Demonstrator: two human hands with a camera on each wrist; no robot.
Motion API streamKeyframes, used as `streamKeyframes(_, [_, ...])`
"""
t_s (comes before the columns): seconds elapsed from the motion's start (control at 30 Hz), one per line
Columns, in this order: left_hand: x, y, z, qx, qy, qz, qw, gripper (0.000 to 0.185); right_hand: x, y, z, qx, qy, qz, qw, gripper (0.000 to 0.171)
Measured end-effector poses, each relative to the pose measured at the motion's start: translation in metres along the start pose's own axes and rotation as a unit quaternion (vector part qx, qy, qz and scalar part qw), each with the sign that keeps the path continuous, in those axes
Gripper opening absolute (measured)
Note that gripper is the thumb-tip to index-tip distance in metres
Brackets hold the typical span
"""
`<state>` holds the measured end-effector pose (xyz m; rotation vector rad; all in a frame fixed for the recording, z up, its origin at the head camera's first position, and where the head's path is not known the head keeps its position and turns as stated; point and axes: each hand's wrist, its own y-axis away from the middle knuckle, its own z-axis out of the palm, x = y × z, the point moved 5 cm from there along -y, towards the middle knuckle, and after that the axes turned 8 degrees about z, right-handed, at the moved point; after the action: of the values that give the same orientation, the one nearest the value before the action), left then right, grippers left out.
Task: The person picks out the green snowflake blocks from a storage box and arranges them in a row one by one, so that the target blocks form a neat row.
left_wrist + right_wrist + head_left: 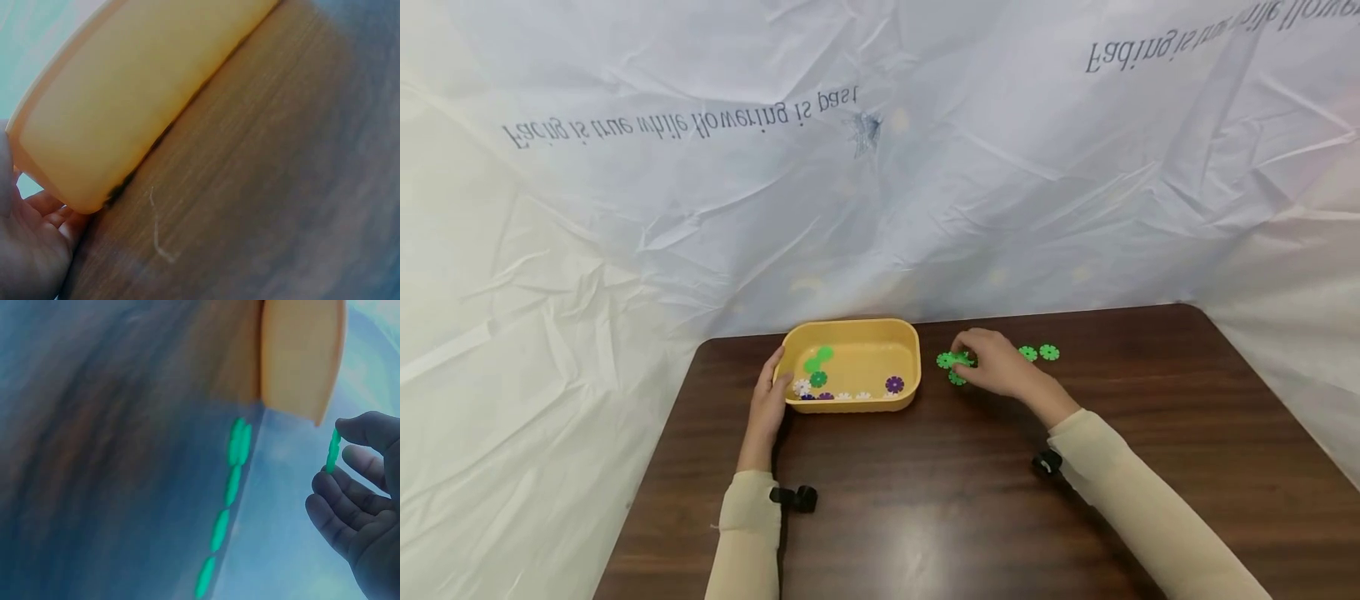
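One yellow tray (868, 362), gripped by left hand (768, 400), holds three green discs (818, 378), others (826, 397) half-hidden; right of it, right hand (996, 365) pinches one disc (333, 452).

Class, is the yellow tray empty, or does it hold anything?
Not empty: the head view shows green discs, white discs and purple discs inside the yellow tray, with bare floor showing.

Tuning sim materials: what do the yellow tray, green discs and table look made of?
Yellow tray: likely plastic, smooth satin; even colour, rounded walls.
Green discs: probably plastic, finish unclear; thin, notched, uniformly bright.
Table: wood or laminate, semi-gloss; dark grain, blurred reflection.
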<state>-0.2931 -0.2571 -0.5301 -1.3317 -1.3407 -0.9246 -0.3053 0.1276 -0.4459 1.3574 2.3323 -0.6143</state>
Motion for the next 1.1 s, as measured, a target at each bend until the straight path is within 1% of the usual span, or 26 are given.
streamKeyframes(0.17, [-0.001,0.001,0.000,-0.006,0.003,0.002,1.0000,0.052,0.017,0.012,0.001,0.000,0.018,0.024,1.000,0.018])
streamKeyframes(0.37, [0.001,0.003,-0.001,-0.016,0.012,-0.012,0.9997,0.052,0.029,0.019,0.004,-0.004,0.042,0.067,0.997,0.016])
streamKeyframes(0.47, [0.012,0.006,0.000,-0.019,0.020,-0.019,0.9994,0.053,0.033,0.020,0.007,-0.012,0.054,0.077,0.996,0.015])
streamKeyframes(0.57, [0.024,0.010,0.001,-0.027,0.021,-0.018,0.9993,0.054,0.035,0.020,0.009,-0.018,0.055,0.085,0.995,0.018])
streamKeyframes(0.63, [0.030,0.012,0.002,-0.030,0.013,-0.015,0.9993,0.054,0.037,0.020,0.011,-0.022,0.053,0.087,0.995,0.020])
streamKeyframes(0.7, [0.032,0.013,0.001,-0.028,0.011,-0.015,0.9994,0.054,0.038,0.020,0.013,-0.026,0.052,0.087,0.995,0.020])
streamKeyframes(0.93, [0.032,0.015,0.003,-0.025,0.014,-0.018,0.9994,0.053,0.046,0.020,0.018,-0.031,0.055,0.064,0.996,0.016])
streamKeyframes(1.1, [0.030,0.011,0.002,-0.026,0.013,-0.014,0.9995,0.054,0.048,0.017,0.018,-0.044,0.055,0.063,0.996,0.008])
